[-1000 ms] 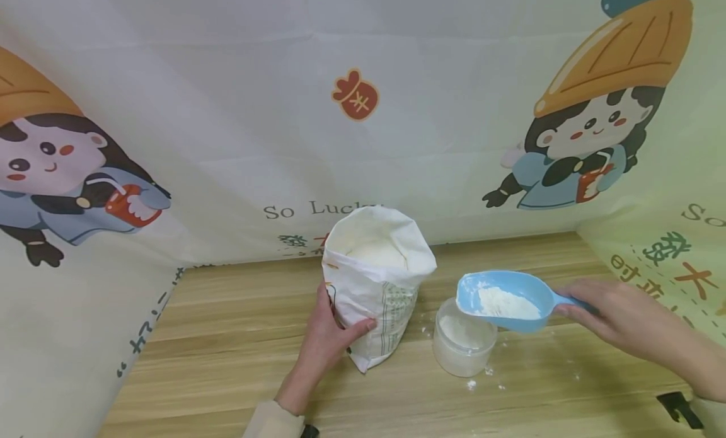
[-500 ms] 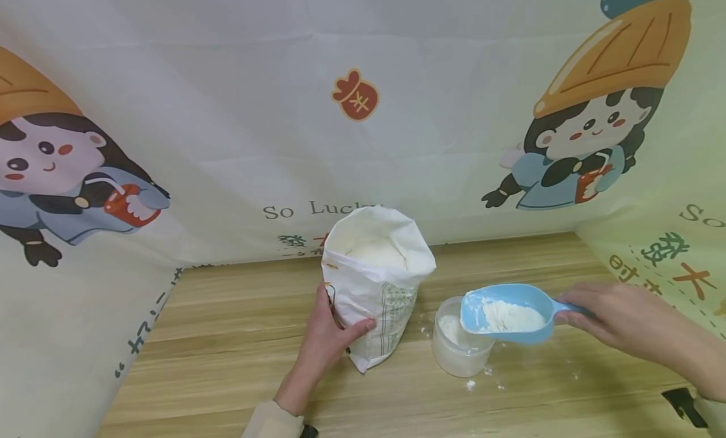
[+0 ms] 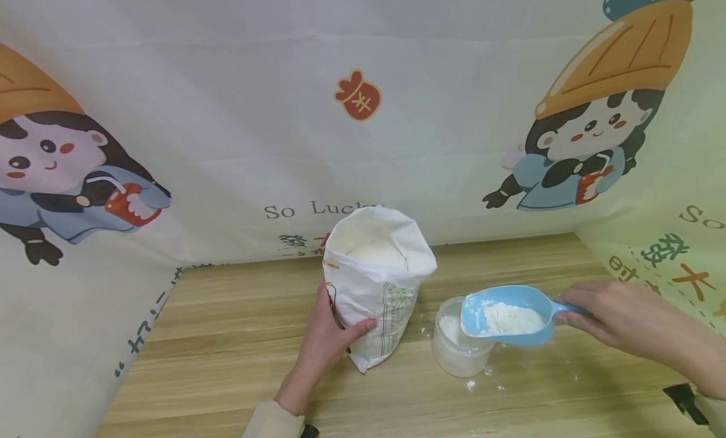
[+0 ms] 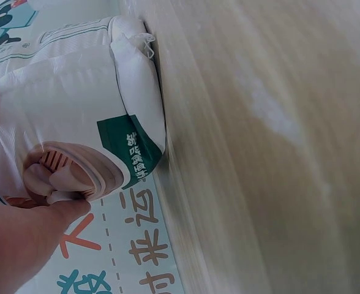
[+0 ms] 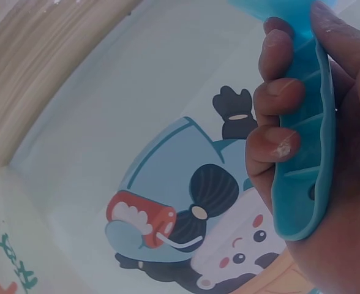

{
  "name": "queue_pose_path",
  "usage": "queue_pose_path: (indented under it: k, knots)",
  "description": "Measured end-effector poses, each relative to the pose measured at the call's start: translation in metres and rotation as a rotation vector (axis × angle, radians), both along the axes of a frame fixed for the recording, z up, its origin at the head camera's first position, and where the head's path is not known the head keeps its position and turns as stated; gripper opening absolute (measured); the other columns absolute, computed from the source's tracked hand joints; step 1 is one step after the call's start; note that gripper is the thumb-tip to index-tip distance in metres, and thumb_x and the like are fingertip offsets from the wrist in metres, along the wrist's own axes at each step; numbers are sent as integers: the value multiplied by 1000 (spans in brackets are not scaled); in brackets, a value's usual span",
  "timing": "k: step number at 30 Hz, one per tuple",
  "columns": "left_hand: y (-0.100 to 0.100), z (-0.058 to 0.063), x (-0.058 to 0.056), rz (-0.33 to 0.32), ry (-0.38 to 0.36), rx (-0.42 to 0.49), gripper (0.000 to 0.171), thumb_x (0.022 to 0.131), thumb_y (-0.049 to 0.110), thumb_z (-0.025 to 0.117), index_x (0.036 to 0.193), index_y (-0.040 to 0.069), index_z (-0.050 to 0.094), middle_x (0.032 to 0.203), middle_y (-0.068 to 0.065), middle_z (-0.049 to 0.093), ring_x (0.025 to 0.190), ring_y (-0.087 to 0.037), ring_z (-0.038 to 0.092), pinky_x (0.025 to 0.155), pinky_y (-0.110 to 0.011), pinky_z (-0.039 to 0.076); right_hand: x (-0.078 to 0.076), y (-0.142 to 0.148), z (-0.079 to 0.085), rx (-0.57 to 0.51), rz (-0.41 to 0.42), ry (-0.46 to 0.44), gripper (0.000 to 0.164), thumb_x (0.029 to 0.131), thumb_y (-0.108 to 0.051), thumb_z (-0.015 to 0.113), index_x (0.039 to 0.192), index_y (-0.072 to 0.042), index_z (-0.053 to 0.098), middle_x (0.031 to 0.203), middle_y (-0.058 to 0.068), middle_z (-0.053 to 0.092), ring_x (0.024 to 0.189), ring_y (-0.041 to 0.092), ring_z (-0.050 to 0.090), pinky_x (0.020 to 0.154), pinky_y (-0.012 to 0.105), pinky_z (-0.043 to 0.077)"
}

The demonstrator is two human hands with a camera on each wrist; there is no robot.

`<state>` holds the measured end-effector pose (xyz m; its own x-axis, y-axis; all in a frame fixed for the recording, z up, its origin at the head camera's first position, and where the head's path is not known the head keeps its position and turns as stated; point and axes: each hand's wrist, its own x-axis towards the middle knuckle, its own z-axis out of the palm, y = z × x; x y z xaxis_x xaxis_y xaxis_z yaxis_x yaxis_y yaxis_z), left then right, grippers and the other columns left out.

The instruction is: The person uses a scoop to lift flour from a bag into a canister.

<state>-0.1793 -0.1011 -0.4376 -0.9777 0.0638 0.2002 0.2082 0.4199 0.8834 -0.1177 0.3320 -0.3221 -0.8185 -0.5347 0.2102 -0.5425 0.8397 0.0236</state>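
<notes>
A white flour bag (image 3: 397, 312) stands with its mouth open and pale powder visible inside. My left hand (image 3: 329, 337) grips its left side, the thumb across the front; in the left wrist view finger and thumb close on the printed bag (image 4: 57, 92). The blue handle (image 5: 302, 153) lies within the curled fingers of my right hand (image 3: 618, 315). It belongs to a light blue scoop (image 3: 539, 294), which bears a heap of white powder (image 3: 513, 318). Its front end overlaps the right rim of a clear round jar (image 3: 458, 359). White powder shows in the jar, partly hidden by the scoop.
Small spills of powder (image 3: 471, 385) dot the wooden table (image 3: 227, 337) around the jar. A printed cloth (image 3: 238, 135) rises behind the table and along both sides. The bag stands just in front of the back cloth, left of the jar.
The right hand has lowered the scoop a little and shifted it slightly right over the jar, then held it nearly still. Left hand and bag have not moved.
</notes>
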Motion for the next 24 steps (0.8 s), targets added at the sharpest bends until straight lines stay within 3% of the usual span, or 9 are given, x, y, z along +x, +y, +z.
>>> queue_pose_path:
  k: [10, 17, 24]
  knots:
    - [0, 1, -1, -9, 14, 6, 118, 74, 26, 96, 163, 10, 19, 149, -19, 50, 138, -35, 48, 117, -52, 35, 0, -6, 9, 64, -2, 11, 10, 89, -28, 81, 94, -22, 75, 84, -21, 60, 72, 3, 60, 60, 33, 53]
    - [-1, 0, -1, -15, 26, 3, 117, 75, 28, 95, 162, 9, 19, 147, -19, 51, 136, -36, 49, 116, -53, 36, 0, -14, 18, 117, -12, 1, 15, 89, -31, 81, 87, -25, 68, 76, -20, 49, 63, 0, 41, 54, 27, 41]
    - [-2, 0, 0, -11, 16, -3, 117, 75, 29, 95, 162, 9, 19, 146, -19, 51, 136, -36, 49, 116, -54, 37, -1, -22, 25, 155, -18, -33, 23, 92, -32, 79, 80, -28, 59, 71, -17, 41, 60, 3, 36, 53, 26, 33]
